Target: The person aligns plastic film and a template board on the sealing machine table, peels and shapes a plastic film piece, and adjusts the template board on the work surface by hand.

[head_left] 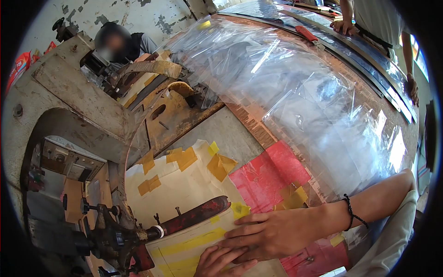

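Note:
My right hand (pixel 277 233), with a black cord bracelet (pixel 353 213) at the wrist, reaches in from the right. Its fingers are stretched flat over a cream sheet (pixel 184 256) marked with yellow tape strips. My left hand (pixel 220 262) is at the bottom edge, partly cut off, its fingers extended close against those of my right hand. Neither hand shows anything gripped. Just beyond the fingers, a dark red worn metal arm (pixel 196 216) lies over the sheet. Red sheet material (pixel 270 175) shows beside and under my right forearm.
A large worn machine frame (pixel 69 92) fills the left side. Clear plastic sheets (pixel 286 87) cover the board at right, with a red-handled cutter (pixel 306 33) and long metal strips (pixel 364 69) beyond. One person sits behind the machine; another person's hand (pixel 345 27) rests at upper right.

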Motion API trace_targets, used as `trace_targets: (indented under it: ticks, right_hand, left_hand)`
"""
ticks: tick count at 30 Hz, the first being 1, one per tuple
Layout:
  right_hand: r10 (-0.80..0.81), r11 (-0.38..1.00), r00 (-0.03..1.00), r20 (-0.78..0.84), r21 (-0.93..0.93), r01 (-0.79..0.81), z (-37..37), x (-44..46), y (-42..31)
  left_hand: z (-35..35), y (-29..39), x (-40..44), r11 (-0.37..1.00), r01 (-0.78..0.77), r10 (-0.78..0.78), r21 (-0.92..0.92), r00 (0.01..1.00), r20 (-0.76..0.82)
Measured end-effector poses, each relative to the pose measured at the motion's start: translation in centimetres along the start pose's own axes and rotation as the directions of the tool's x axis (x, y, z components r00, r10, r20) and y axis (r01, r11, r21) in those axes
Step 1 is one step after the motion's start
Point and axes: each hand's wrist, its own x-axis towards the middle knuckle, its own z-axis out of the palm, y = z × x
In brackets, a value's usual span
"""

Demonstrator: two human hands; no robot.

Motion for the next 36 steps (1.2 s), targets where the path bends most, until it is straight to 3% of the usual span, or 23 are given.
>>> trace_targets:
  ticks: [9, 12, 15, 18, 21, 28, 36]
  right_hand:
    - [0.001, 1.000, 1.000, 0.003, 0.009, -0.001, -0.1, -0.1, -0.1]
    - [-0.002, 1.000, 1.000, 0.016, 0.006, 0.002, -0.1, -0.1, 0.0]
    - [-0.003, 1.000, 1.000, 0.015, 0.002, 0.003, 0.0, -0.2, 0.0]
    - [-0.004, 1.000, 1.000, 0.009, -0.002, 0.004, 0.0, -0.2, 0.0]
    - [-0.004, 1.000, 1.000, 0.002, -0.002, 0.004, 0.2, -0.2, 0.0]
    - [-0.003, 1.000, 1.000, -0.001, -0.001, 0.003, 0.3, -0.2, 0.1]
    - [-0.004, 1.000, 1.000, -0.007, -0.002, 0.004, 0.3, -0.2, 0.0]
  left_hand:
    - [-0.3, 0.0, 0.0, 0.999, 0.008, -0.007, -0.033, 1.000, 0.023]
    - [-1.5, 1.3, 1.1, 0.988, 0.088, -0.082, -0.125, 0.995, 0.056]
    - [-0.3, 0.1, 0.2, 0.999, 0.006, -0.005, -0.054, 1.000, 0.008]
    - [-1.0, 1.0, 0.5, 0.993, 0.086, -0.083, -0.080, 0.996, 0.043]
    - [-0.6, 0.3, 0.8, 0.997, -0.021, 0.020, -0.068, 1.000, -0.020]
    - [-2.0, 1.7, 2.1, 0.994, 0.067, -0.075, 0.088, 0.993, 0.086]
    - [-1.4, 1.2, 1.3, 0.998, 0.052, -0.049, -0.045, 0.997, 0.057]
